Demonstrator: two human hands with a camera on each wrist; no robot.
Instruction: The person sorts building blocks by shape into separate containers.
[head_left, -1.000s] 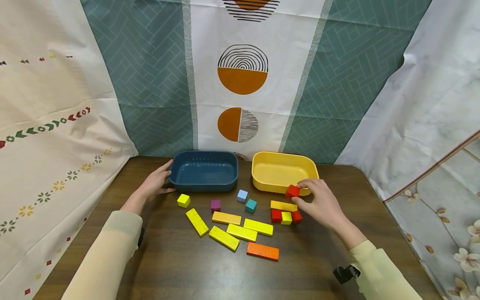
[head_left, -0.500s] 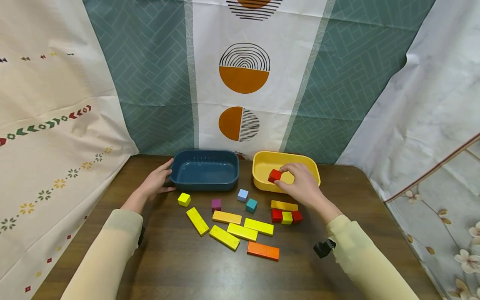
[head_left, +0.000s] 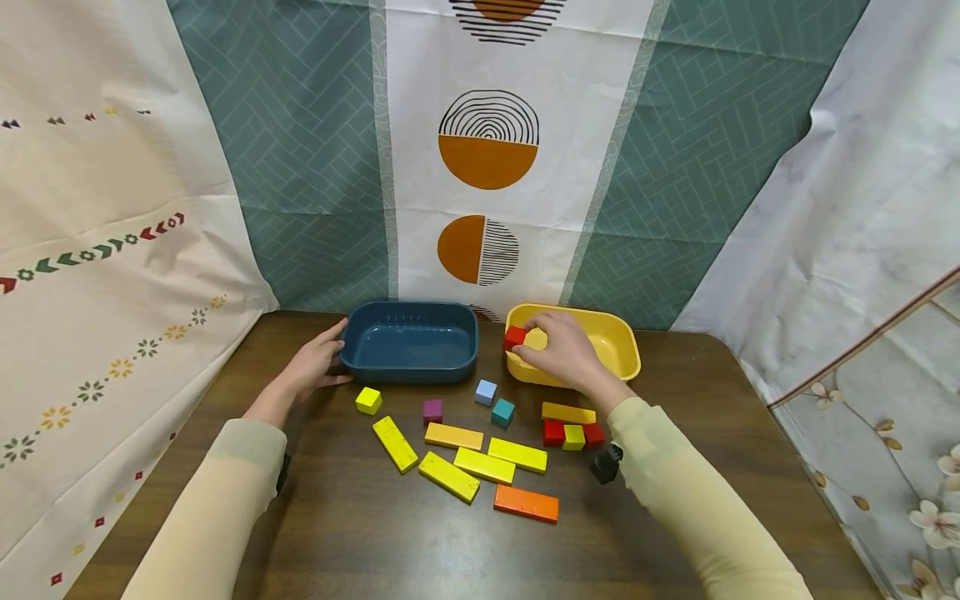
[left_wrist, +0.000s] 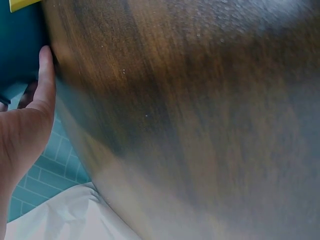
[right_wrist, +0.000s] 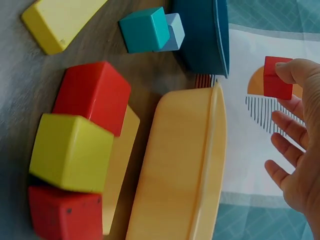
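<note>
Between thumb and fingertips, my right hand [head_left: 564, 346] pinches a red cube [head_left: 514, 337] above the left end of the yellow bin [head_left: 626, 367]. In the right wrist view the other fingers of that hand spread below the red cube [right_wrist: 278, 76]. My left hand [head_left: 309, 367] rests against the left side of the dark blue bin [head_left: 408, 375], fingers fairly straight. The left wrist view has one extended digit of the left hand [left_wrist: 30, 120] along the bin wall; the other fingers are partly hidden. Nothing shows inside the blue bin.
Before the bins lie a yellow cube [head_left: 368, 400], purple cube [head_left: 432, 411], light blue cube [head_left: 485, 392] and teal cube [head_left: 502, 412]. Several yellow blocks [head_left: 448, 477] and an orange block [head_left: 527, 503] lie nearer. Two red cubes flank another yellow cube [head_left: 573, 437] by a yellow-orange block [head_left: 567, 412].
My right hand has carried the red cube leftward and up, from the yellow bin's front right edge to above its left end. The left hand stays at the blue bin.
</note>
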